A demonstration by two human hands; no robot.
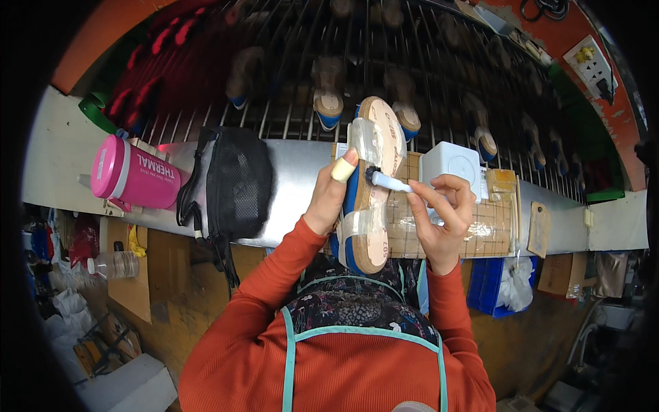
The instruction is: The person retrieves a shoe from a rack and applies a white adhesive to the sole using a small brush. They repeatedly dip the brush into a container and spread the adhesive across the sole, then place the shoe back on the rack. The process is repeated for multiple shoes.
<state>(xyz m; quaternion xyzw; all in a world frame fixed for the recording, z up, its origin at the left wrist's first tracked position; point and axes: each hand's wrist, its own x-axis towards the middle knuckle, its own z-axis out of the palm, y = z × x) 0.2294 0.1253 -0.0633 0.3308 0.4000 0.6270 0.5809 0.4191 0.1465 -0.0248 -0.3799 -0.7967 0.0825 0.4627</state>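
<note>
My left hand [327, 199] is closed around the left side of a sandal [371, 255], its thumb in a pale yellow finger cover. The sandal stands lengthwise in front of me, its tan underside turned up, with a blue edge and clear, shiny bands across it. In a pinch, my right hand [445, 223] holds a small brush [392, 182] by its white handle. The brush's dark tip touches the middle of the sandal, beside my left thumb. The fingers of my left hand behind the sandal are hidden.
Beyond the metal ledge, a rack [288, 103] of bars carries several similar sandals. A white box-like container [451, 165] stands on a taped cardboard sheet [484, 230] at right. On the left lie a black mesh bag [238, 182] and a pink thermal jug [141, 175]. Below right hangs a blue bin [484, 288].
</note>
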